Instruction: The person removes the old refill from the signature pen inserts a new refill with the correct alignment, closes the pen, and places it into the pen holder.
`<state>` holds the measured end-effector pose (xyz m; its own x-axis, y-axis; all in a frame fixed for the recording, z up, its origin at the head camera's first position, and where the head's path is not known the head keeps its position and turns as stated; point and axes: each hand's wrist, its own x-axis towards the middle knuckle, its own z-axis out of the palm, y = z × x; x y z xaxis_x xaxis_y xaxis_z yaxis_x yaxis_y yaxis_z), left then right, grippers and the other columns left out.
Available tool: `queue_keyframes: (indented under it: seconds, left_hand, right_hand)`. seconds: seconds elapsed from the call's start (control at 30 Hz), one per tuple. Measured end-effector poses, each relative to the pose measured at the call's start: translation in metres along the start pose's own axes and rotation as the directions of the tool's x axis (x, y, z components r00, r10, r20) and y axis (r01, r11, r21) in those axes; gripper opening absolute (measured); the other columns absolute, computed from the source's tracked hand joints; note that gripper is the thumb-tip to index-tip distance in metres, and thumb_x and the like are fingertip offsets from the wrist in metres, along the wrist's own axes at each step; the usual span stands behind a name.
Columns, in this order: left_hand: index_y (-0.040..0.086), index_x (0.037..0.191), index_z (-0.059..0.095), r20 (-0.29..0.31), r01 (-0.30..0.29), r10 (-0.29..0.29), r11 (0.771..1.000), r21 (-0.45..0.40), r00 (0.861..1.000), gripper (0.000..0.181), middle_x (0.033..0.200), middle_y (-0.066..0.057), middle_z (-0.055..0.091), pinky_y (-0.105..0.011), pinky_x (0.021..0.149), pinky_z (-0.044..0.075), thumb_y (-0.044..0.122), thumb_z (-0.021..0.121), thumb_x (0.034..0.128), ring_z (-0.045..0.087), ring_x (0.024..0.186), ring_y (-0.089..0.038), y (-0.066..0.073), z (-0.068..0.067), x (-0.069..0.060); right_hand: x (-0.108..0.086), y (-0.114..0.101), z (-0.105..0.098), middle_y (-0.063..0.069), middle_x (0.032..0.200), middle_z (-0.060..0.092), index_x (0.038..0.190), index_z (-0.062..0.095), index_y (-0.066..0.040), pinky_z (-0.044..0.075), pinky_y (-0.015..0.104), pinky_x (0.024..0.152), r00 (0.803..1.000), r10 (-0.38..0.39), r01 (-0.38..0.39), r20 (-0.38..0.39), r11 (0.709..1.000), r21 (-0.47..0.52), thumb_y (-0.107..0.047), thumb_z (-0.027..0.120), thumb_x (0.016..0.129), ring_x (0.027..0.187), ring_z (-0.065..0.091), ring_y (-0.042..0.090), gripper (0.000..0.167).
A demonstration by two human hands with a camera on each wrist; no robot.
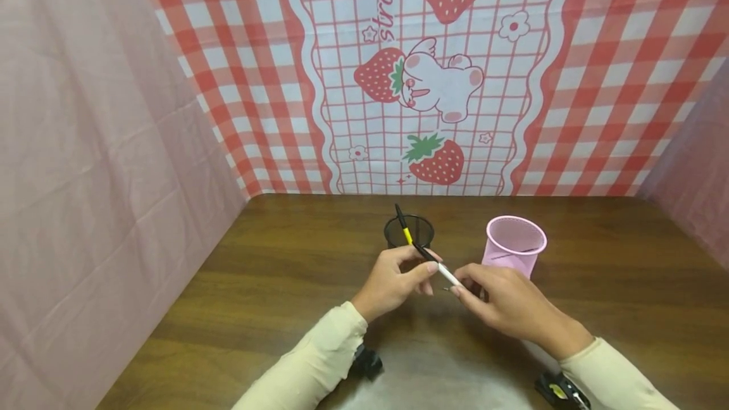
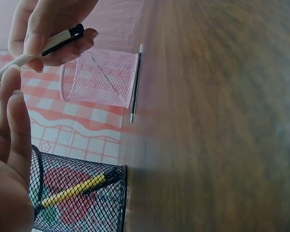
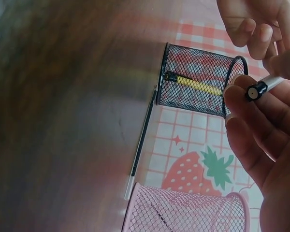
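Observation:
Both hands hold a white and black pen (image 1: 448, 274), which slants between them above the table. My left hand (image 1: 393, 283) pinches it with thumb and fingers toward its dark end. My right hand (image 1: 507, 299) pinches the white barrel; the black clip (image 2: 63, 43) and end cap show by its fingers in the left wrist view. Behind the left hand stands a black mesh cup (image 3: 198, 63) with a yellow and black pen (image 1: 404, 226) leaning in it. A pink mesh cup (image 1: 512, 258) stands behind the right hand, with a thin dark stick inside.
A thin dark pen refill (image 2: 136, 84) with a pale end lies on the wooden table (image 1: 273, 271) between the two cups. A red and white checked strawberry cloth (image 1: 353, 144) hangs at the back. Pink cloth (image 1: 114, 176) hangs at the left side.

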<state>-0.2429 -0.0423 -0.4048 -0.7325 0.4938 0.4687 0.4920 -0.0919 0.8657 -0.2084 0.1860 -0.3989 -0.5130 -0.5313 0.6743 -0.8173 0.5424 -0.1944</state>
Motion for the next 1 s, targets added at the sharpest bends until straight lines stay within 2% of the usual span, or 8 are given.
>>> queue_keyframes:
  seconds: [0.1, 0.23, 0.37, 0.53, 0.63, 0.8, 1.0]
  left_hand:
    - [-0.007, 0.113, 0.068, 0.005, 0.015, -0.015, 1.000, -0.024, 1.000, 0.021, 0.078, -0.015, 0.067, -0.056, 0.060, 0.057, 0.008, 0.066, 0.0972, 0.066, 0.061, -0.015, 0.0004, -0.0005, -0.0005]
    - [-0.007, 0.114, 0.069, 0.029, 0.044, -0.043, 0.998, -0.047, 0.999, 0.024, 0.083, -0.018, 0.068, -0.062, 0.062, 0.055, 0.009, 0.069, 0.0956, 0.067, 0.062, -0.015, 0.0000, -0.0004, -0.0013]
    - [-0.004, 0.117, 0.070, 0.063, 0.059, -0.058, 0.998, -0.026, 0.996, 0.024, 0.091, -0.022, 0.070, -0.059, 0.061, 0.055, 0.008, 0.068, 0.0958, 0.067, 0.063, -0.015, -0.0023, 0.0002, -0.0014]
    - [-0.005, 0.118, 0.069, 0.079, 0.063, -0.061, 0.998, -0.023, 0.995, 0.024, 0.098, -0.026, 0.070, -0.050, 0.058, 0.056, 0.005, 0.066, 0.0966, 0.067, 0.062, -0.016, -0.0040, 0.0015, -0.0007]
    - [-0.004, 0.115, 0.071, 0.061, 0.059, -0.057, 0.998, -0.018, 0.996, 0.022, 0.094, -0.021, 0.072, -0.045, 0.058, 0.056, 0.006, 0.066, 0.0965, 0.067, 0.062, -0.016, -0.0029, 0.0022, -0.0002]
    - [-0.001, 0.109, 0.072, 0.028, 0.044, -0.044, 0.999, -0.016, 0.999, 0.019, 0.080, -0.012, 0.070, -0.050, 0.057, 0.056, 0.012, 0.068, 0.0966, 0.066, 0.061, -0.014, 0.0005, 0.0019, -0.0005]
    - [-0.001, 0.109, 0.072, 0.006, 0.046, -0.046, 0.999, -0.002, 0.999, 0.019, 0.074, -0.010, 0.067, -0.051, 0.057, 0.056, 0.014, 0.067, 0.0971, 0.066, 0.060, -0.016, 0.0006, -0.0028, -0.0005]
  right_hand:
    - [-0.0002, -0.0004, 0.0005, -0.022, 0.075, 0.056, 0.095, 0.067, -0.022, 0.042, 0.010, 0.054, 1.000, -0.004, 0.004, -0.001, 1.000, -0.009, -0.010, 0.080, 0.080, 0.063, 0.050, -0.008, 0.023]
    - [-0.0007, -0.0006, 0.0011, -0.022, 0.075, 0.055, 0.095, 0.067, -0.022, 0.041, 0.010, 0.054, 1.000, -0.014, 0.014, -0.007, 1.000, -0.016, -0.010, 0.080, 0.080, 0.064, 0.049, -0.008, 0.024]
    - [-0.0013, -0.0006, 0.0020, -0.021, 0.077, 0.057, 0.096, 0.067, -0.021, 0.042, 0.011, 0.055, 0.999, -0.034, 0.034, -0.016, 0.999, -0.012, -0.010, 0.080, 0.081, 0.065, 0.050, -0.007, 0.023]
    - [-0.0016, -0.0008, 0.0021, -0.020, 0.078, 0.060, 0.095, 0.068, -0.020, 0.044, 0.013, 0.056, 0.999, -0.041, 0.041, -0.022, 0.999, -0.011, -0.012, 0.080, 0.082, 0.066, 0.052, -0.006, 0.020]
    - [-0.0012, -0.0008, 0.0015, -0.019, 0.080, 0.062, 0.095, 0.069, -0.018, 0.046, 0.014, 0.057, 0.999, -0.039, 0.039, -0.018, 0.999, 0.001, -0.012, 0.081, 0.081, 0.068, 0.055, -0.006, 0.020]
    - [-0.0012, -0.0005, 0.0015, -0.019, 0.081, 0.062, 0.096, 0.069, -0.017, 0.046, 0.014, 0.058, 0.999, -0.047, 0.047, -0.013, 0.999, 0.011, -0.019, 0.082, 0.083, 0.068, 0.055, -0.005, 0.019]
    - [-0.0011, -0.0014, 0.0019, -0.021, 0.081, 0.057, 0.097, 0.067, -0.022, 0.042, 0.012, 0.057, 0.999, -0.035, 0.035, 0.007, 0.999, -0.004, -0.019, 0.081, 0.083, 0.067, 0.051, -0.006, 0.020]
